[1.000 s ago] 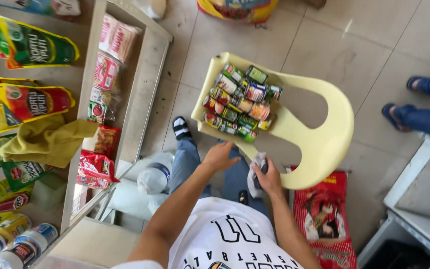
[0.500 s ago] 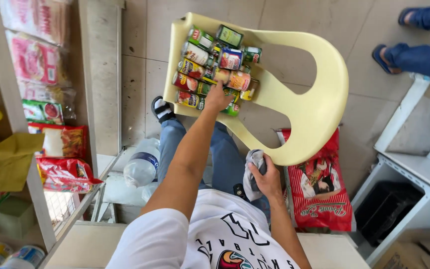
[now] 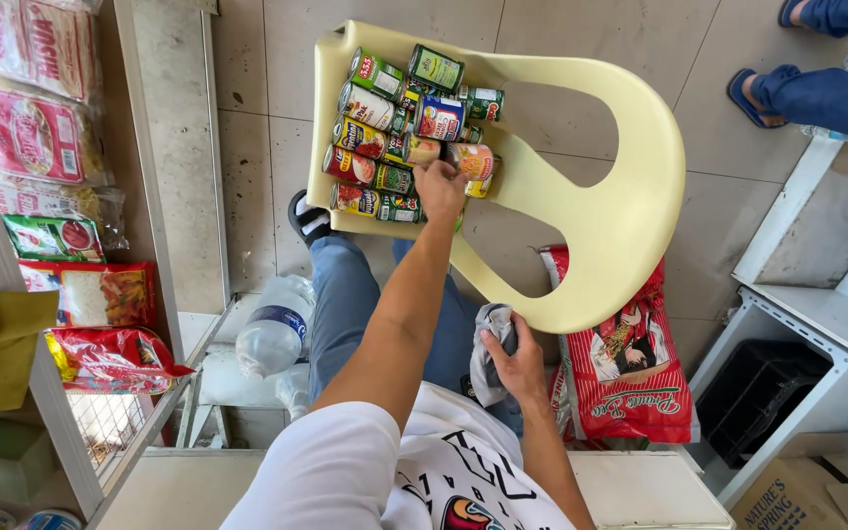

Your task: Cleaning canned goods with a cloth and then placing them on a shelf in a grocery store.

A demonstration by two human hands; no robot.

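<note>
A pale tiled floor (image 3: 581,39) is filling the view from above, inside what looks like a small shop. A yellow plastic chair (image 3: 620,196) is standing on it, its seat carrying a heap of tin cans (image 3: 395,118) lying on their sides, packed close and touching one another.

The person is sitting behind the chair, legs in jeans stretching toward it. The left hand (image 3: 441,186) is reaching out over the near edge of the heap, fingers closing around one can (image 3: 471,160). The right hand (image 3: 514,358) is resting near the lap, gripping a crumpled grey cloth (image 3: 491,344).

On the left, a shelf rack (image 3: 164,196) is holding bags of snacks (image 3: 36,128) in red, green and clear wrapping. A plastic water bottle (image 3: 272,329) is lying beside the left leg. A red printed sack (image 3: 630,363) is lying under the chair's backrest. On the right, white shelving (image 3: 797,304) is standing, with a cardboard box (image 3: 807,496) below. Another person's feet in blue sandals (image 3: 753,88) are showing at the top right.
</note>
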